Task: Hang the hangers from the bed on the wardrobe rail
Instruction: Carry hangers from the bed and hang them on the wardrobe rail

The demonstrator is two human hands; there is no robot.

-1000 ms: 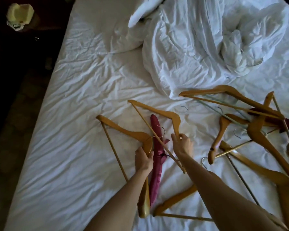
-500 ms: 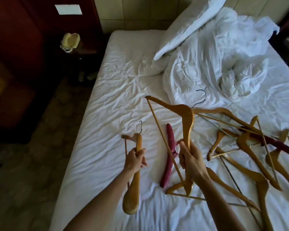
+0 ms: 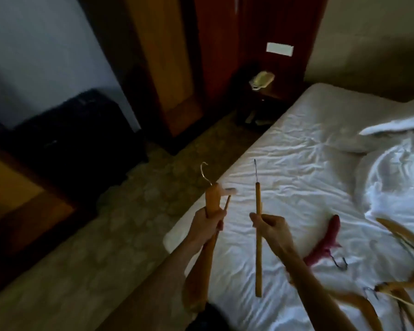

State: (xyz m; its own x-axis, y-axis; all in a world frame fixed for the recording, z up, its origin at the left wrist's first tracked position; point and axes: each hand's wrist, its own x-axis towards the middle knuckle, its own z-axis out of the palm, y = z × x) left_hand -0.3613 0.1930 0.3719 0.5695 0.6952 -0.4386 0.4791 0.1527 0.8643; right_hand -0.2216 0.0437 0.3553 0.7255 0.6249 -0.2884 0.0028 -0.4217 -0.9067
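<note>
Both hands grip a wooden hanger each, fingers curled tight round the wood. Left hand (image 3: pixel 207 225) holds the left hanger (image 3: pixel 212 199) below its neck, silver hook (image 3: pixel 204 173) up, out over the floor just past the bed's left edge. Right hand (image 3: pixel 270 225) holds the right hanger (image 3: pixel 258 235) edge-on to the camera, so it reads as one thin upright stick with a dark hook on top, above the white sheet (image 3: pixel 296 175) near that same edge.

Half a second ago both hangers were only just lifted clear of the sheet, with the view aimed down the bed at the pile and the bedding. Now the view has swung left, taking in the floor, the dark wooden wardrobe (image 3: pixel 177 68) and the bedside stand with a phone (image 3: pixel 261 81). I judge this as the pick-up finished and the carry toward the wardrobe starting; the rail itself is not in sight.

A padded pink hanger (image 3: pixel 320 247) lies alone on the sheet to the right of the hands, and more wooden hangers (image 3: pixel 392 290) lie tangled toward the bed's near right corner, blurred, so further trips look needed
</note>
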